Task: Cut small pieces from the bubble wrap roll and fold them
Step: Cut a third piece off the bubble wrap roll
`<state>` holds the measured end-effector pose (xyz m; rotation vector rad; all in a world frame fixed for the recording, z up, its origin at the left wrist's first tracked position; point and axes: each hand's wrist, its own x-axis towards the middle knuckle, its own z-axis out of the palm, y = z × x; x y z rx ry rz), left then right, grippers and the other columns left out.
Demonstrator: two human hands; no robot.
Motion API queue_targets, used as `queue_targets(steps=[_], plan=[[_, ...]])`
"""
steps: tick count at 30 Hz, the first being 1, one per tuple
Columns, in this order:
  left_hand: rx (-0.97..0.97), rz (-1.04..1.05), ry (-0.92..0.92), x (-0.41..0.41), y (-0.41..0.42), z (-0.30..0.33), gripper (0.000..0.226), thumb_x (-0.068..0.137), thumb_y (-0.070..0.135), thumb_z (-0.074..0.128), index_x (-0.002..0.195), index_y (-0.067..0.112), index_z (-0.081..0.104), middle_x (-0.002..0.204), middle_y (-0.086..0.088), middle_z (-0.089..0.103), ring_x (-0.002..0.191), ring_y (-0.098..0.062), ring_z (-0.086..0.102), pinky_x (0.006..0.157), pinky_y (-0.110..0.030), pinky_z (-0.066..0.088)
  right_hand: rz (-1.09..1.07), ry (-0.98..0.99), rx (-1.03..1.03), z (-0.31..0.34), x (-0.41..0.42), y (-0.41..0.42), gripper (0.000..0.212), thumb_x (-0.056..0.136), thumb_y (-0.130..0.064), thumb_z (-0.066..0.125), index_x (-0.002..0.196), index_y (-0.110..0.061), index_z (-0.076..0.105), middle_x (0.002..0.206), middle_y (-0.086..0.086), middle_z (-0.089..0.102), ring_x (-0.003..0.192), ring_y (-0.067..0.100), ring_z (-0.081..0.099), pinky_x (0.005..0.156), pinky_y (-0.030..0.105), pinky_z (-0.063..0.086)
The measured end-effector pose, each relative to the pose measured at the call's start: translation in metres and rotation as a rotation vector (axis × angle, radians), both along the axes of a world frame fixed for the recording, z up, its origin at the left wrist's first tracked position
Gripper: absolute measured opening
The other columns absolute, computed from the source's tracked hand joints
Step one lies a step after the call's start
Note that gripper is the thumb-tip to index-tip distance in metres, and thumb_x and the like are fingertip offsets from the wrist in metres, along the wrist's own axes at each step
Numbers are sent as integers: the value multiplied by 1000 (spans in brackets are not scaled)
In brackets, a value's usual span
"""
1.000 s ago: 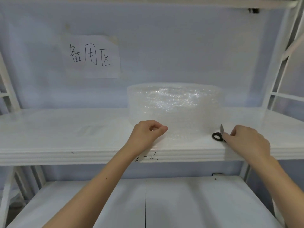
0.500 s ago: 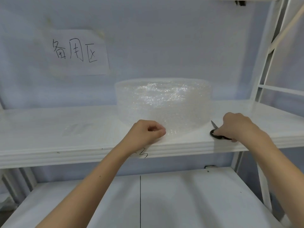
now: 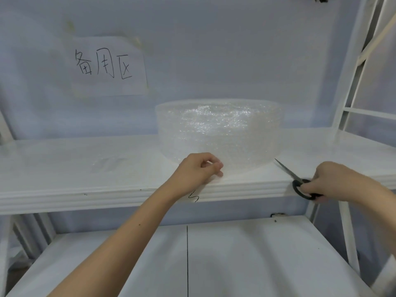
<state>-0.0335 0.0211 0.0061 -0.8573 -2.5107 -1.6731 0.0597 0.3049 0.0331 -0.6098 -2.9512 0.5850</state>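
A clear bubble wrap roll (image 3: 218, 133) lies flat on the white upper shelf (image 3: 85, 168). My left hand (image 3: 198, 170) sits at the roll's front lower edge, fingers curled and pinching the loose end of the wrap. My right hand (image 3: 334, 181) grips the black handles of a pair of scissors (image 3: 300, 183) at the shelf's front edge, to the right of the roll. The thin blades point up and left toward the roll and look closed. The blade tip stops just short of the wrap.
A paper sign (image 3: 107, 65) with handwritten characters hangs on the back wall. White frame posts (image 3: 351, 86) rise at the right. A lower white shelf (image 3: 192, 260) lies below my arms. A small handwritten label (image 3: 194, 197) is on the shelf's front lip.
My right hand closed round the scissor handles and lifted the scissors off the shelf toward the front edge. My left hand stayed pinching the wrap. The camera view shifted slightly.
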Motion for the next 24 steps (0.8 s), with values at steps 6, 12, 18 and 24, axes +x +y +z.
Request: queue_targets(steps=[6,12,18,24], plan=[[18,-2,-17,0,3,-3,9,88,21,68,96,17,70,79,-1,77,72,-13,71,86,-33,57,-13,303,-745,-67,25,-12,28,81,-8,75,60,2,60,53,10,61,42,5,62,45,7,46],[8,16,-17,3,3,-2,10,85,17,70,86,9,76,82,-7,77,90,-27,73,93,-44,56,99,271,-1375,-100,35,-55,57,40,-20,94,78,12,66,71,20,60,56,23,61,53,27,57],[11,25,-40,4,5,1,10,87,18,68,86,10,74,82,-2,78,78,-8,70,89,-31,57,336,108,-1591,-93,32,-95,59,39,-47,94,55,-10,51,69,12,51,51,22,51,47,33,47],[-21,73,-8,7,5,3,13,89,23,68,88,12,74,81,2,78,71,4,66,76,-22,55,409,21,-1503,-103,31,-106,51,69,-57,68,60,-11,49,69,9,48,57,24,52,53,37,50]])
